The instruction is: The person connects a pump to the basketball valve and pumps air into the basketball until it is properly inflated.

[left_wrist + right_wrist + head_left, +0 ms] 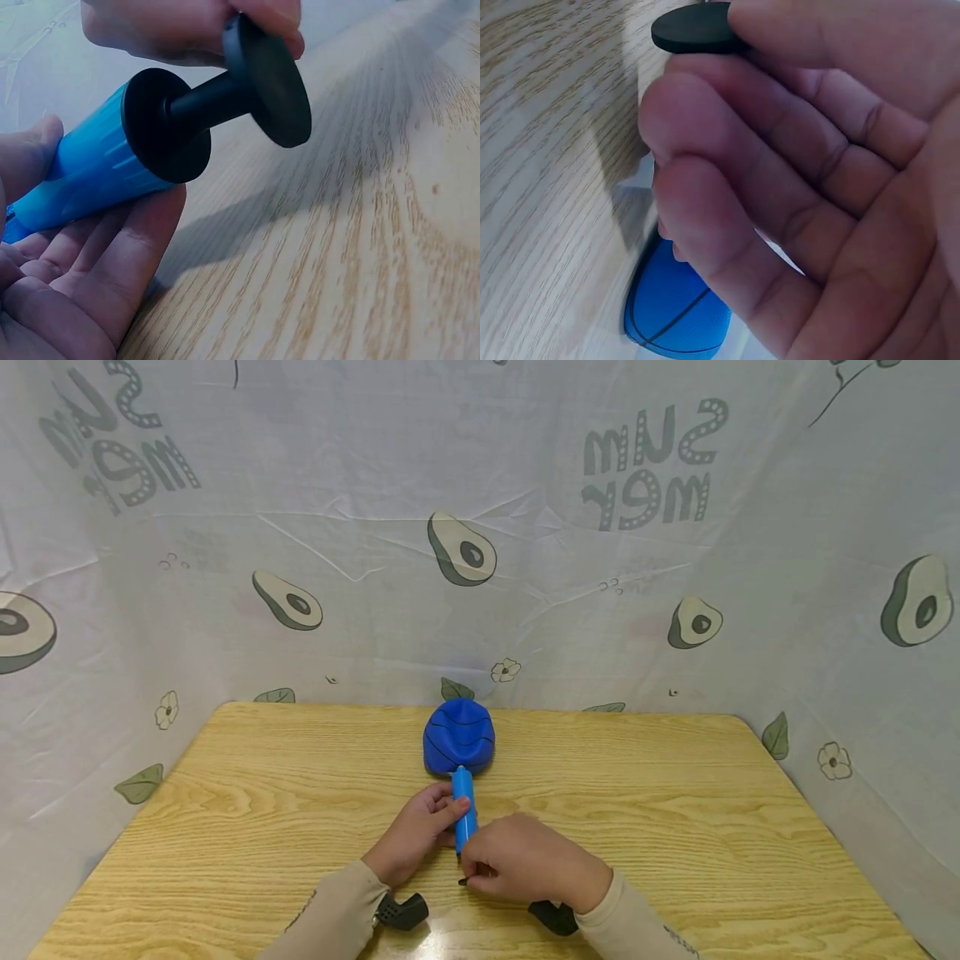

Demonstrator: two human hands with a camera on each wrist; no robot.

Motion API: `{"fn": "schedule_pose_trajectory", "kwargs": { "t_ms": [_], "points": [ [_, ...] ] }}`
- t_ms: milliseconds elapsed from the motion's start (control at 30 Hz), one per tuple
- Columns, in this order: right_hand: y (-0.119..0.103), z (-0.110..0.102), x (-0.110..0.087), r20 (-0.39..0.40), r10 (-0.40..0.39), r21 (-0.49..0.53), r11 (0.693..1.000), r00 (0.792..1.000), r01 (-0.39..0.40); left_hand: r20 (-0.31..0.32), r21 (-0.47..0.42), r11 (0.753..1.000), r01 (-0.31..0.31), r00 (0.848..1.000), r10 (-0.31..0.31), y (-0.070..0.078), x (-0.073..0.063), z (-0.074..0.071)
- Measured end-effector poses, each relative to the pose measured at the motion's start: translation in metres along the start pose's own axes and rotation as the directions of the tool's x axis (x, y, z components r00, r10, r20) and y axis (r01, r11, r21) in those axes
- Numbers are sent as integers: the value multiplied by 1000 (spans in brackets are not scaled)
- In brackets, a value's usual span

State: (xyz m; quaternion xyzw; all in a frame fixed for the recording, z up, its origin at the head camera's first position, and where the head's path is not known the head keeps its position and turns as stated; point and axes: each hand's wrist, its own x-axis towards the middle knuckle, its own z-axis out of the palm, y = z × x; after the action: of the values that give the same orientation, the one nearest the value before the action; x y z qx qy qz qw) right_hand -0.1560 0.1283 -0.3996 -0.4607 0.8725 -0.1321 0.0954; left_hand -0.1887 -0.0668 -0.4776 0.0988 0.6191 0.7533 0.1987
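A blue ball pump (462, 789) with a black plunger lies in my left hand (415, 833), the thumb on top of its barrel (94, 161) and the fingers beneath. Its front tip meets the near side of a partly deflated blue ball (459, 733) with black lines. My right hand (531, 858) pinches the round black handle (277, 82) between thumb and fingers. In the left wrist view, a stretch of black rod shows between barrel and handle. The right wrist view shows the handle's edge (694, 31) at the fingertips, with the ball beyond.
The wood-grain table (645, 785) extends to both sides of the hands. A pale curtain (360, 485) printed with avocados and leaves hangs behind it and at the sides. Black wrist devices (403, 912) sit on both wrists.
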Motion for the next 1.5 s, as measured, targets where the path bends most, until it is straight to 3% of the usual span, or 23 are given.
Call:
{"fn": "schedule_pose_trajectory", "kwargs": {
  "t_ms": [400,600,867,1100,1367,1500],
  "points": [
    [-6,3,-2,107,-120,134,985,987,106,3,-4,1000,5,1000,-5,0,1,0],
    [-9,8,-1,110,-203,125,974,973,189,-11,-12,1000,2,1000,-2,1,0,0],
    [-8,5,-2,88,-157,107,983,984,148,-22,-29,1000,3,1000,-4,2,0,0],
    [-1,-1,-3,0,-10,36,999,1000,10,-30,-66,998,14,999,-16,5,0,2],
    [5,2,0,-147,32,10,999,989,-31,-45,-57,998,20,999,-23,5,0,1],
    [6,3,0,-176,43,21,999,983,-40,-38,-57,998,19,999,-21,3,1,0]
  ]
}}
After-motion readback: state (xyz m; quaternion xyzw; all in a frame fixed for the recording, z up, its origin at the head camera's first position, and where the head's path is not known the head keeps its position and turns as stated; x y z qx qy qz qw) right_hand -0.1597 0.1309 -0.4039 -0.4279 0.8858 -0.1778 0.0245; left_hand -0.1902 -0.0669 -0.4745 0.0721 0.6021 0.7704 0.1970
